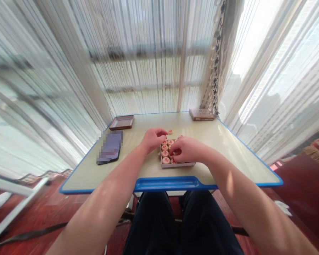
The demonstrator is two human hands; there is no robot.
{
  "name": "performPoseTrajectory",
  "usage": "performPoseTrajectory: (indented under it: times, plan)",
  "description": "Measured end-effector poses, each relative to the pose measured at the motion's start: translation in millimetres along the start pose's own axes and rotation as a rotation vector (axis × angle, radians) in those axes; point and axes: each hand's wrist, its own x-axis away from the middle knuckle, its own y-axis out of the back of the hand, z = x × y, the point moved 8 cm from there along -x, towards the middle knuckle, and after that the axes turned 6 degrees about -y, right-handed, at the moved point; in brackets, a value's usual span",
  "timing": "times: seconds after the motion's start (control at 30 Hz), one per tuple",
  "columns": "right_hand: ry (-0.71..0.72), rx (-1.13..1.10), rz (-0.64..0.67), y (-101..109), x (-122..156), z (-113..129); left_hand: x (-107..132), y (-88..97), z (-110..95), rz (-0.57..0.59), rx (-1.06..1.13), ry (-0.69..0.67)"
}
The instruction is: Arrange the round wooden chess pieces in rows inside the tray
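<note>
A shallow box [178, 165] on the table holds round wooden Chinese chess pieces [165, 153] with red characters, set in rows. My right hand [190, 148] reaches over the box from the right, its thumb and fingertips pinched around a chess piece among the others; the hand covers much of the box's right side. At the far left corner of the box is my left hand [154, 139], with fingers bent and a gap between thumb and forefinger; I see nothing in it. One loose chess piece [170, 132] lies beyond the box, and another [181, 136] shows just past my right hand.
The pale table has a raised blue edge and a blue pen groove [167, 182] at the front. A brown-rimmed box lid [121, 122] lies at the back left, a phone [110, 147] nearer. A flat brown box [202, 114] sits at the back right. Sheer curtains [149, 71] hang behind.
</note>
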Motion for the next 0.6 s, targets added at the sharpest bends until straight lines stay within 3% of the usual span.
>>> performPoseTrajectory:
  times: [0.37,0.6]
  plan:
    - [0.015,0.018,0.034,-2,-2,-2,2,13.7,-6,-0.1,-0.089,-0.013]
    - [-0.026,0.031,-0.013,4,-2,-6,3,15.7,-8,-0.11,-0.134,-0.018]
